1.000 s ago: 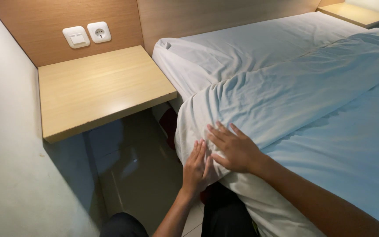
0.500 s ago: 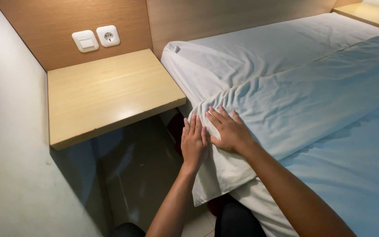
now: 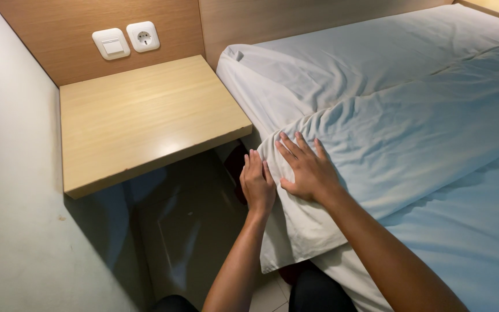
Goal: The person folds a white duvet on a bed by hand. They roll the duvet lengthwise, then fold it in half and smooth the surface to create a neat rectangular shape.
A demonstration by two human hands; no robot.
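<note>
I see my right hand (image 3: 306,171) lying flat and open on the white sheet (image 3: 388,144) at the bed's edge. My left hand (image 3: 257,184) is flat and open too, pressed on the side of the sheet at 9 o'clock from the right one. A wood shelf (image 3: 140,118) sits at 10 o'clock.

Single head view, looking steeply down, close over bed edge (image 3: 319,231) and wooden bedside shelf (image 3: 145,121); headboard wall at top.
</note>
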